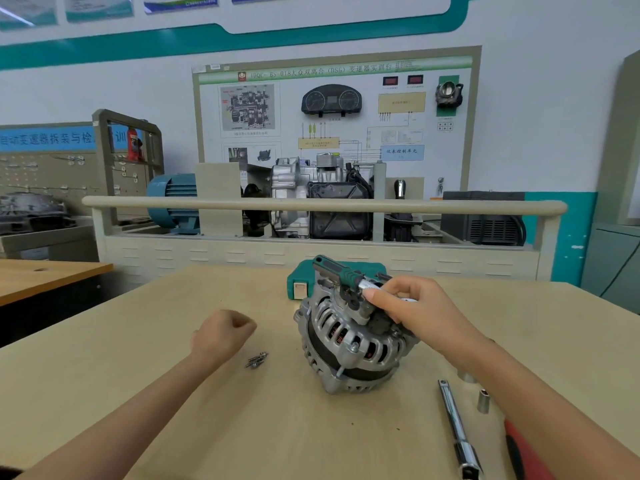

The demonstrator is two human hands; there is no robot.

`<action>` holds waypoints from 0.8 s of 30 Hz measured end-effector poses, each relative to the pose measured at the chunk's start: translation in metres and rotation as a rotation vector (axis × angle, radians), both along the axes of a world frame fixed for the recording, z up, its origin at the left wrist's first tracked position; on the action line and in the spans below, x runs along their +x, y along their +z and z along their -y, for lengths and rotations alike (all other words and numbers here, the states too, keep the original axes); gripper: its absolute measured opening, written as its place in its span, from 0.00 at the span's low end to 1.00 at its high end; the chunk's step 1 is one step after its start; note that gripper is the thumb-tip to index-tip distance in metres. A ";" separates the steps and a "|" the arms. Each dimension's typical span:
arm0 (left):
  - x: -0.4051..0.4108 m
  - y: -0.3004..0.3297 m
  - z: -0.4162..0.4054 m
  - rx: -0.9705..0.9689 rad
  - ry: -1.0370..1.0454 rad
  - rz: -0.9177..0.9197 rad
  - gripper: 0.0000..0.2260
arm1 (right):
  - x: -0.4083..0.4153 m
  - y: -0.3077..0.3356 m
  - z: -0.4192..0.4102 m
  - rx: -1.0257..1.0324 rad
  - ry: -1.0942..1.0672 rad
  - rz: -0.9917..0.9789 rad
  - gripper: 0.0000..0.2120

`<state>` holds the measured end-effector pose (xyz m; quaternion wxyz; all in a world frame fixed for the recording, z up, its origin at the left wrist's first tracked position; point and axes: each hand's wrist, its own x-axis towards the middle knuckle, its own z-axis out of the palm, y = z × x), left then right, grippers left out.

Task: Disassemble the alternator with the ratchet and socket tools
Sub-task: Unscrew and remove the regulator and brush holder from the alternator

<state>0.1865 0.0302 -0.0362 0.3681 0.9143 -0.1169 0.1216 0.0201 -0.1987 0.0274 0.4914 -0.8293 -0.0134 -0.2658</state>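
Right hand [412,303] gripping ratchet [349,277] atop alternator [349,344]; left hand [221,332] fisted.

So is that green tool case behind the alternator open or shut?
Shut: the green tool case lies flat, its silver latch facing us.

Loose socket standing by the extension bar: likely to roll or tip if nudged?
Probably tips easily: the socket stands upright on the table, taller than it is wide. Once down it would likely roll, being round and smooth. It looks like polished metal, so likely stiff, fairly heavy for its size and a bit slippery.
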 end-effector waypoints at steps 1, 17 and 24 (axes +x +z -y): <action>-0.009 0.007 0.005 -0.074 -0.024 0.174 0.06 | -0.001 0.001 -0.001 0.019 0.000 0.007 0.14; -0.067 0.079 0.080 0.315 -0.653 0.288 0.41 | 0.007 -0.002 -0.004 0.492 -0.104 0.029 0.17; -0.053 0.076 0.071 -0.111 -0.734 0.127 0.35 | 0.003 -0.002 -0.002 0.557 -0.086 0.043 0.19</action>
